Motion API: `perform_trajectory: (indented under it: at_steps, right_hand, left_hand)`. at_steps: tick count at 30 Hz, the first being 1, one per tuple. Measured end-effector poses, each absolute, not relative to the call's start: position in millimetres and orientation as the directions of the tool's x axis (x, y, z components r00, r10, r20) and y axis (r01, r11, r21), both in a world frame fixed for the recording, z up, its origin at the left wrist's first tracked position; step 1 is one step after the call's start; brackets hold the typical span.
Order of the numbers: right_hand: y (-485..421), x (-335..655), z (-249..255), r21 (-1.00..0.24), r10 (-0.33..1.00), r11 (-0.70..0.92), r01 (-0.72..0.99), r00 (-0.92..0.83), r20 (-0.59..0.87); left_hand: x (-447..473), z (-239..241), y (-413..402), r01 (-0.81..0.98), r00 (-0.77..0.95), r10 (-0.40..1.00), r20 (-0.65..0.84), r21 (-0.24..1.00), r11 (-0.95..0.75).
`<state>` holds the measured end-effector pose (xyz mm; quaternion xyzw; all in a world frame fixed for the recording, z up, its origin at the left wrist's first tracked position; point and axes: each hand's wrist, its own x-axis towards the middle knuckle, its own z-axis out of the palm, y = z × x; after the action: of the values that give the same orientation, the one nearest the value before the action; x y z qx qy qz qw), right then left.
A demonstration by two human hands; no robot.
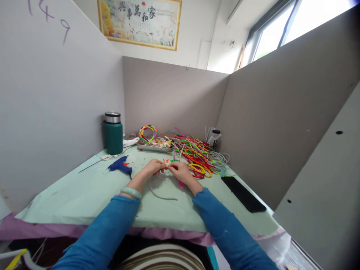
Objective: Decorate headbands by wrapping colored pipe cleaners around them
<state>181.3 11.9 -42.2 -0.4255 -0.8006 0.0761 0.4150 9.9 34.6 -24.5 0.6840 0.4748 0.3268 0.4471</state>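
Observation:
Both of my hands meet over the middle of the pale green table cover [84, 195]. My left hand [153, 167] and my right hand [180, 170] have their fingers pinched together on a small orange pipe-cleaner piece [165, 162] held between them. A pink bit [180, 184] pokes out under my right hand. A grey curved wire [163, 195] lies on the cover just in front of my wrists. A pale green bangle [131, 192] sits on my left wrist.
A blue glue gun [120, 165] lies left of my hands. Behind stand a green flask [113, 134] and a metal tray [154, 145] with small pieces and coloured hoops. A heap of coloured pipe cleaners [197, 153] spreads at right, by a black phone [243, 193]. Grey partitions enclose the desk.

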Motion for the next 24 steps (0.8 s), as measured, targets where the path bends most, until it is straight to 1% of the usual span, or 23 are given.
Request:
perform_trajectory:
  at_steps: [3, 7, 10, 13, 15, 17, 24]
  right_hand:
    - [16.2, 181.9, -44.6, -0.566, 0.813, 0.532, 0.630, -0.193, 0.549]
    - [20.8, 184.5, -44.5, -0.660, 0.870, 0.423, 0.621, -0.074, 0.488]
    - [24.2, 186.6, -44.9, -0.704, 0.884, 0.395, 0.591, -0.035, 0.467]
    - [27.5, 187.6, -47.2, -0.734, 0.891, 0.392, 0.555, -0.029, 0.453]
    - [28.5, 187.9, -48.4, -0.743, 0.894, 0.392, 0.543, -0.034, 0.447]
    - [28.4, 187.9, -48.7, -0.743, 0.894, 0.393, 0.542, -0.038, 0.446]
    - [25.0, 187.0, -47.4, -0.717, 0.879, 0.423, 0.553, -0.061, 0.472]
  left_hand:
    - [11.0, -28.6, 38.6, 0.379, 0.324, 0.943, 0.075, 0.903, -0.202]
    - [11.3, -29.1, 41.7, 0.443, 0.246, 0.939, 0.241, 0.833, -0.330]
    - [10.9, -26.8, 41.9, 0.508, 0.258, 0.895, 0.363, 0.737, -0.446]
    - [10.6, -25.4, 41.2, 0.556, 0.324, 0.824, 0.465, 0.611, -0.563]
    - [10.4, -25.3, 40.6, 0.562, 0.368, 0.797, 0.479, 0.568, -0.601]
    - [10.1, -25.8, 40.5, 0.564, 0.396, 0.787, 0.473, 0.551, -0.615]
    - [9.7, -28.8, 42.2, 0.551, 0.433, 0.764, 0.478, 0.531, -0.644]
